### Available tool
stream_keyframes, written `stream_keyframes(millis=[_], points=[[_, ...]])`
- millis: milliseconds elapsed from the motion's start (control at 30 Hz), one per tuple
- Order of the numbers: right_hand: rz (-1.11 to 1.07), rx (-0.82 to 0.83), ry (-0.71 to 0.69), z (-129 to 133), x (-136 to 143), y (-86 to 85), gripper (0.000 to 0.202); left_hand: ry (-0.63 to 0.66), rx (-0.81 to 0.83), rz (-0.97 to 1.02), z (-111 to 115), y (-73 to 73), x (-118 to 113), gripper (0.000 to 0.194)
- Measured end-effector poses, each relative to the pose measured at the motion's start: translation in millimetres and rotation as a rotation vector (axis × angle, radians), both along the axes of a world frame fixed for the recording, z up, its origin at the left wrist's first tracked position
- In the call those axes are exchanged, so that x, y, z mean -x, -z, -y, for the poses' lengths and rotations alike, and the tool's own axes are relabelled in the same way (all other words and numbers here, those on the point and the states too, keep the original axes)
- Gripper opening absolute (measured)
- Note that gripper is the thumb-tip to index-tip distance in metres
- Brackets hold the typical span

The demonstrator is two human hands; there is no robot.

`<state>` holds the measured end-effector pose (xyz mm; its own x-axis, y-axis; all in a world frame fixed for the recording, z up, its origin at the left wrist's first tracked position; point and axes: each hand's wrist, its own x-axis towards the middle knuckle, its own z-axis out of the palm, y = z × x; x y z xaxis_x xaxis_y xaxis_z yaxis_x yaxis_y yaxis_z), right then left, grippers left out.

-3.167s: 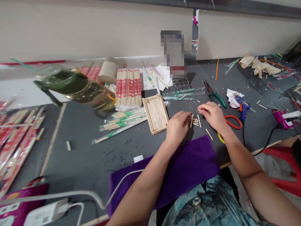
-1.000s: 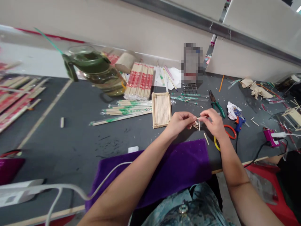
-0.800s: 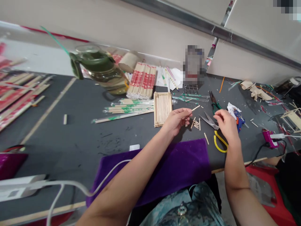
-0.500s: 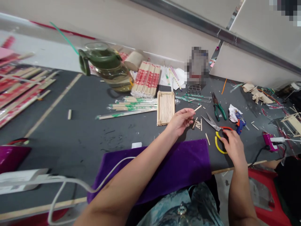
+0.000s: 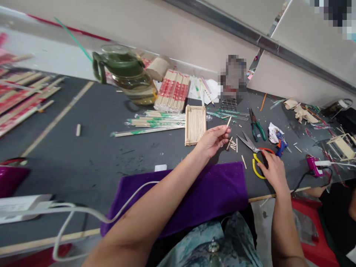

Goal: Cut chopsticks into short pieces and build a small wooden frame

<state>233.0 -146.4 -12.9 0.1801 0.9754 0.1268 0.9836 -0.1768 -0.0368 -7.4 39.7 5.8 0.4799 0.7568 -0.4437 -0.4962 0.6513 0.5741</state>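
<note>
My left hand (image 5: 214,140) is closed in a pinch on a short wooden stick (image 5: 228,121), which points up and slightly right from the fingertips. A small pile of cut stick pieces (image 5: 232,144) lies just right of that hand. My right hand (image 5: 273,168) grips the orange and yellow handles of a pair of scissors (image 5: 254,148), whose blades are spread apart and point to the upper left. Behind my left hand rests a small rectangular tray of glued wooden sticks (image 5: 195,125) with raised edges.
Green-handled pliers (image 5: 257,126) and a blue glue gun (image 5: 282,145) lie beyond the scissors. Wrapped chopsticks (image 5: 172,89) and a glass pitcher (image 5: 130,81) stand at the back. A purple cloth (image 5: 205,196) covers the near edge. A white cable (image 5: 91,214) crosses at left.
The stick in my left hand has turned from pointing right to pointing more upright. My right hand stays on the scissors, with their blades still apart. The view has shifted slightly.
</note>
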Motion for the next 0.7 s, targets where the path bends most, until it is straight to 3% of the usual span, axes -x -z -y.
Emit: stream_keyframes(millis=[167,233,500,700], points=[[-0.211,-0.250,0.011,-12,22,-2.1,0.031,-0.018,-0.010,-0.009,0,2.0,0,0.010],[-0.292,-0.264,-0.025,-27,36,-5.0,0.022,-0.031,-0.012,-0.015,0,2.1,0,0.011],[-0.239,-0.064,-0.156,-104,80,-22.1,0.015,-0.045,-0.017,0.003,0,-3.1,1,0.014],[-0.102,0.070,-0.171,-128,93,-12.0,0.012,-0.056,-0.037,0.013,-3,-2.4,2,0.012]])
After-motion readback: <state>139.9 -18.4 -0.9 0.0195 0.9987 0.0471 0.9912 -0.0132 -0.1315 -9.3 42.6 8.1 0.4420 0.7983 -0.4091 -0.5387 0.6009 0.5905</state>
